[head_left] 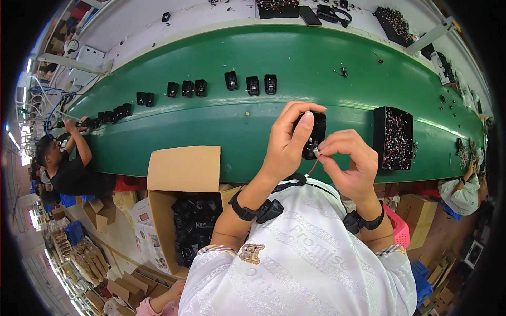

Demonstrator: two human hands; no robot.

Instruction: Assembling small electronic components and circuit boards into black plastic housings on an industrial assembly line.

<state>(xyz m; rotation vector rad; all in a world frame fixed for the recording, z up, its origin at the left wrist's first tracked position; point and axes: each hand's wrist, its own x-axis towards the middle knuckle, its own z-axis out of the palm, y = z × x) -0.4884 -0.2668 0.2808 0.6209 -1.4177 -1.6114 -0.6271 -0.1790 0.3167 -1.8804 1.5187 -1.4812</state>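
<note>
My left hand is closed round a black plastic housing, held over the near edge of the green belt with its open side toward my right hand. My right hand pinches a small silvery part at the lower end of that housing. From the part a thin red wire hangs down, with a white tip at its end. Whether the part sits inside the housing or only touches it, I cannot tell. To the right of my right hand stands a black box full of small parts with red and black wires.
Several black housings stand in a spaced line along the belt. An open cardboard box with more black housings is at my left. Loose wired parts lie at the far right. One person works at the left, another at the right.
</note>
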